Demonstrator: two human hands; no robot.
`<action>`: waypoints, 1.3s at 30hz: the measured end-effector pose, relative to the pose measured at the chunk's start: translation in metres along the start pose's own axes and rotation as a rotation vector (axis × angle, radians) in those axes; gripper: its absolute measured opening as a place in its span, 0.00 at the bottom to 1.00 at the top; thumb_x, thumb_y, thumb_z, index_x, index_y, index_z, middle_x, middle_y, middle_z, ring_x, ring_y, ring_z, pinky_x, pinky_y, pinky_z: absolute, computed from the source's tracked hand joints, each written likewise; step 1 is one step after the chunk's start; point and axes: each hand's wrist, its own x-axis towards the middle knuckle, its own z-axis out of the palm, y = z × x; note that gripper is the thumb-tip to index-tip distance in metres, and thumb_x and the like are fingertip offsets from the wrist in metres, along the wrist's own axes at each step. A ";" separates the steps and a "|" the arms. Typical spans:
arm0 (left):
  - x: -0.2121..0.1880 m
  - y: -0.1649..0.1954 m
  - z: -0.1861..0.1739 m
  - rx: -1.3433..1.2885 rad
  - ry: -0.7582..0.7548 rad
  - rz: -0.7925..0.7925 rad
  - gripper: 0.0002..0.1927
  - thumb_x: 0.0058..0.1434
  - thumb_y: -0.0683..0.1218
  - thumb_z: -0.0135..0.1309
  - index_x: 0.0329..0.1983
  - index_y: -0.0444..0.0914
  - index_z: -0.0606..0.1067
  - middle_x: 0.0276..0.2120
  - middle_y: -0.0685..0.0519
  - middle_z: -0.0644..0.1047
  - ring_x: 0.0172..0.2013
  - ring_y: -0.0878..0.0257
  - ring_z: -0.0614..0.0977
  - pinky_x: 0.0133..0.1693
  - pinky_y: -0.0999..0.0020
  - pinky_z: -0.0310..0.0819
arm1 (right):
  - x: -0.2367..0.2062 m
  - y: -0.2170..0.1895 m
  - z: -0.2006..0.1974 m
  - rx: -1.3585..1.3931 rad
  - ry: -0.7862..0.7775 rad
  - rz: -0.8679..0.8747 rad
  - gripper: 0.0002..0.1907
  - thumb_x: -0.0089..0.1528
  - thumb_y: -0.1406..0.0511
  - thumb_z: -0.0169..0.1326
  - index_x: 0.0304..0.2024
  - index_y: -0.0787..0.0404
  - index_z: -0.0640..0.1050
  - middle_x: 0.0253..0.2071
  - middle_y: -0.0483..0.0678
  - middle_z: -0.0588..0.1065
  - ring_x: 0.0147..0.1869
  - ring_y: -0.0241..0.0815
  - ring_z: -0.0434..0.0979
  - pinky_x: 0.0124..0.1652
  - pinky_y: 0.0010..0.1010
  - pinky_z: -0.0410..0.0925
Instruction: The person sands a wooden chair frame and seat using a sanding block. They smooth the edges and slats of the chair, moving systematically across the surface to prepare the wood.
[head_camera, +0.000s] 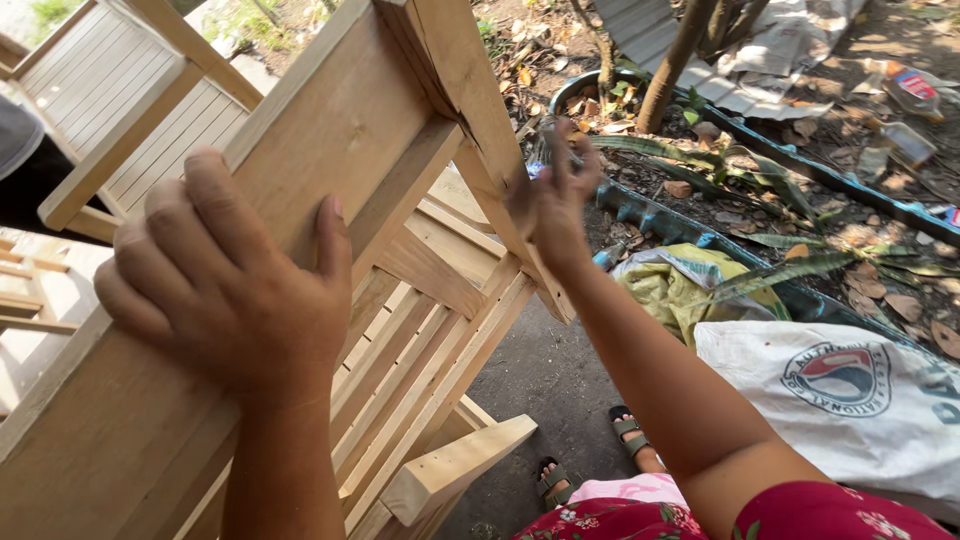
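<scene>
Left hand (225, 285) curled over wooden chair frame (350, 130), gripping its rail. Right hand (552, 195) blurred against chair leg (470, 80); grip indiscernible. White sack (850, 400) beneath right forearm.

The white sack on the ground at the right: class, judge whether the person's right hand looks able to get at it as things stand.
Probably yes. The right hand is up against the wooden chair frame, and the white sack lies low beside that arm with nothing showing between them. The hand would have to leave the frame and drop down.

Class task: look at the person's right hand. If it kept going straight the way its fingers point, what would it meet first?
The right hand points up and away, along the wooden chair leg. Beyond it, probably the leaf-littered soil by the thin tree trunk; depth is unclear.
</scene>
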 end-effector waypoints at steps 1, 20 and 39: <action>0.002 0.001 -0.001 -0.017 -0.003 -0.002 0.32 0.68 0.64 0.47 0.64 0.37 0.65 0.53 0.48 0.71 0.55 0.53 0.71 0.59 0.55 0.58 | -0.001 -0.005 0.012 -0.100 -0.013 -0.152 0.31 0.75 0.67 0.41 0.80 0.48 0.51 0.81 0.56 0.43 0.80 0.52 0.49 0.68 0.45 0.56; 0.019 0.006 -0.027 -0.180 0.050 -0.048 0.34 0.69 0.61 0.55 0.66 0.32 0.66 0.52 0.43 0.72 0.53 0.50 0.72 0.60 0.54 0.61 | -0.004 -0.071 0.062 -0.063 0.007 -0.308 0.28 0.79 0.60 0.26 0.81 0.60 0.49 0.84 0.50 0.44 0.89 0.51 0.32 0.82 0.41 0.33; 0.017 0.008 -0.024 -0.252 0.040 -0.067 0.37 0.65 0.60 0.60 0.66 0.31 0.65 0.54 0.41 0.71 0.54 0.47 0.71 0.61 0.52 0.60 | 0.043 -0.097 0.068 -0.201 0.036 -0.430 0.24 0.83 0.57 0.29 0.80 0.53 0.50 0.84 0.45 0.44 0.87 0.43 0.35 0.81 0.39 0.32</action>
